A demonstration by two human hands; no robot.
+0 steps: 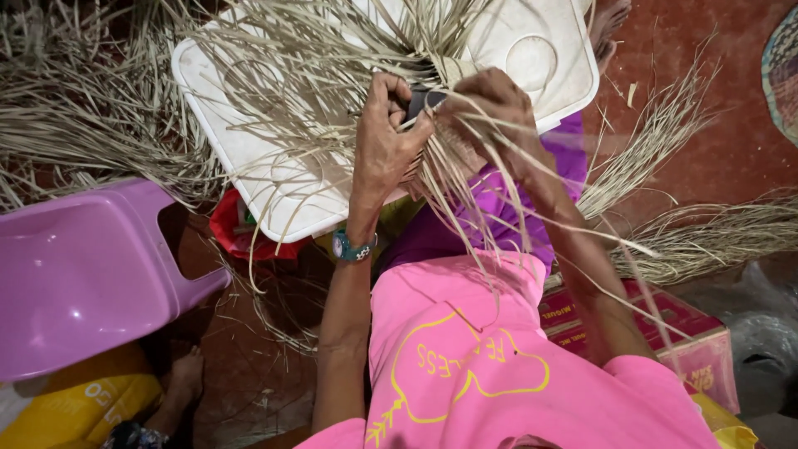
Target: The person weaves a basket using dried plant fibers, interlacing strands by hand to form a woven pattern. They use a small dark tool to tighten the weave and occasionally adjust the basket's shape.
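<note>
Gripping: left hand [384,143] closes its fingers [391,93] on a small dark block [421,101] and pale dried straw strips [316,75].
Right hand [490,108]: fingers curled tight around the woven strip bundle.
Beneath: white square plastic board [532,50] tilted on the lap.
Beside: purple plastic stool [83,274], near the left arm.
Floor: loose straw piles [706,233].

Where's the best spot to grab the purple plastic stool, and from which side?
Grip the purple stool at the notched cut-out in its right-hand edge, coming from the right. That rim looks thin enough for fingers to hook, while the seat is broad, smooth and offers no hold.
</note>
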